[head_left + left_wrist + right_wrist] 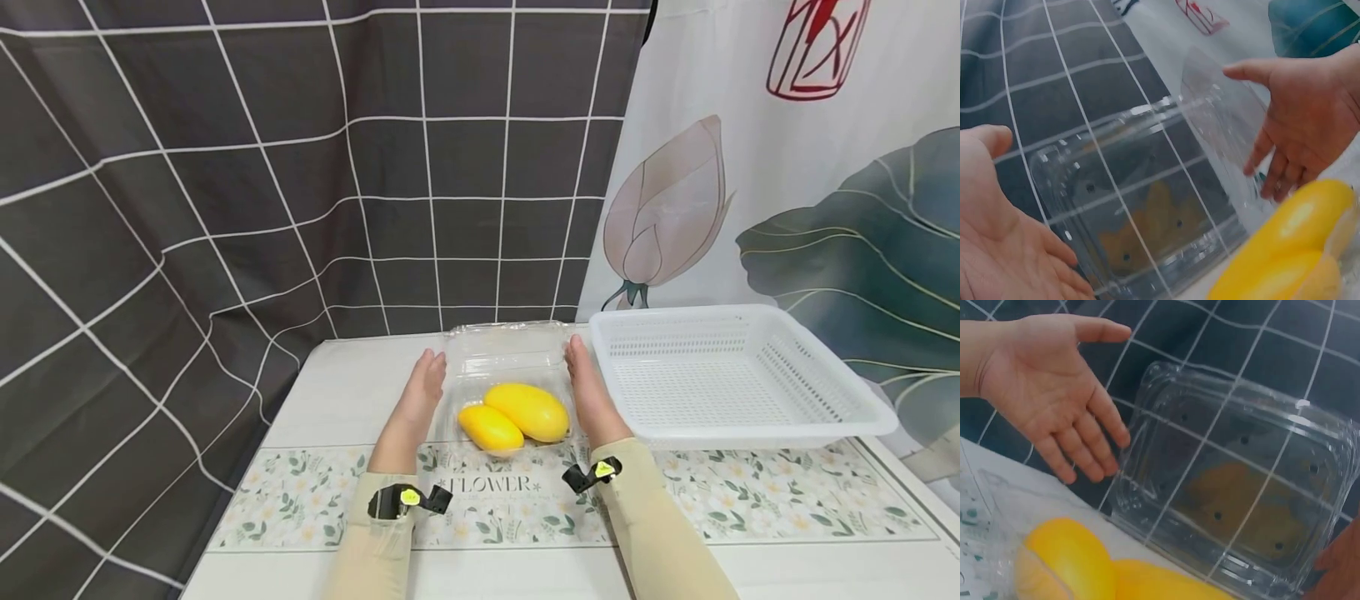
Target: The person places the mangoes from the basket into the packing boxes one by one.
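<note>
White tabletop [337, 375] with a floral "FLOWER" runner [750, 500] along the near edge is what we're working on, with a dark checked curtain [225, 208] and a lotus-print curtain [787, 208] hanging behind it.

Nearest to us, just past the runner, sit two smooth yellow mangoes [517, 415] in the base of a clear plastic clamshell box [504, 367]. They lie side by side and touching. Their long axes run roughly left to right across the table, tilted a bit, the right ends pointing toward the near right corner.

Our left hand [422, 388] is just beside the box's left side and our right hand [587, 385] just beside its right side, palms facing each other with the box and fruit between them. Both hands are flat with relaxed, straight fingers, holding nothing; from the wrist views we can't tell whether either actually touches the plastic. The mangoes are about equally close to both hands, maybe a hair closer to the right one.

Farther back, the box's see-through lid [1241, 481] stands hinged open and upright toward the far edge, with little vent holes in it.

Off to the right, touching or nearly touching our right hand's side, is an empty white perforated plastic basket [825, 408].
</note>
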`<state>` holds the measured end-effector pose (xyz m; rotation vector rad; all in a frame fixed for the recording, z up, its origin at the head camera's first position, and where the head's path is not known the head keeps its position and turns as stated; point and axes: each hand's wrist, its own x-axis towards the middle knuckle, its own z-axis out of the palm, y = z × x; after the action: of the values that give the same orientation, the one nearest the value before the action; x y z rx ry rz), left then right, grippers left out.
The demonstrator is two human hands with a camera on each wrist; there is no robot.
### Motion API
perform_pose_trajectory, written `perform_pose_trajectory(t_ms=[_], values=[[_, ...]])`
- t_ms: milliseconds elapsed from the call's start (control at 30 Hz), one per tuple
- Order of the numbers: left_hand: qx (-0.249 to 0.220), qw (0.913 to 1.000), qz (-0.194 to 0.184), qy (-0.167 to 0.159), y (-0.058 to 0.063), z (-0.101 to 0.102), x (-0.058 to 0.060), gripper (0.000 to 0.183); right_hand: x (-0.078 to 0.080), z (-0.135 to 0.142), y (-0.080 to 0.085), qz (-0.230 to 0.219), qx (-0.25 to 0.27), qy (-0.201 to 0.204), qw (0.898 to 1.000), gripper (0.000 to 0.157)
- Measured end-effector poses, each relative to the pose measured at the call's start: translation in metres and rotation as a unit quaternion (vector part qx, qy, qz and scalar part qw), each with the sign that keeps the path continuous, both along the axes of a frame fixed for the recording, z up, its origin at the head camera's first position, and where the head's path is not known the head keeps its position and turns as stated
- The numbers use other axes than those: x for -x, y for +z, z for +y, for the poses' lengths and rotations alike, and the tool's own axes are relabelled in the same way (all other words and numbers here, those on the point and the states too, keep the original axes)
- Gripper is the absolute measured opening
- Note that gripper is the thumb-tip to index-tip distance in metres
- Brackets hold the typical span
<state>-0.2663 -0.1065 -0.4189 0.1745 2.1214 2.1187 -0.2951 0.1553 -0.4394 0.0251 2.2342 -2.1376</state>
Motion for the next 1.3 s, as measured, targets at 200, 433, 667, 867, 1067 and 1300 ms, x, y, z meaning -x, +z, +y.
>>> perform_pose_trajectory(t_ms=[200, 433, 667, 867, 1067, 1300], values=[[0.011, 0.9993, -0.034, 0.001, 0.012, 0.003, -0.007, 0.103, -0.005, -0.001, 0.009, -0.03, 0.004, 0.024, 0.999, 0.102], [0.035, 0.9974, -0.059, -0.023, 0.016, 0.004, -0.011, 0.106, -0.009, 0.002, 0.017, -0.062, -0.007, 0.04, 0.997, 0.105], [0.073, 0.9946, -0.064, -0.034, 0.017, 0.003, -0.014, 0.106, -0.013, 0.008, 0.023, -0.089, -0.018, 0.061, 0.994, 0.111], [0.085, 0.9933, -0.066, -0.041, 0.016, 0.002, -0.014, 0.101, -0.016, 0.01, 0.024, -0.103, -0.022, 0.065, 0.992, 0.113], [0.072, 0.9942, -0.077, -0.022, 0.013, 0.001, -0.011, 0.097, -0.015, 0.004, 0.024, -0.084, -0.038, 0.057, 0.994, 0.111], [0.022, 0.997, -0.071, -0.023, 0.007, 0.002, -0.006, 0.092, -0.012, 0.0, 0.019, -0.066, -0.03, 0.037, 0.997, 0.104]])
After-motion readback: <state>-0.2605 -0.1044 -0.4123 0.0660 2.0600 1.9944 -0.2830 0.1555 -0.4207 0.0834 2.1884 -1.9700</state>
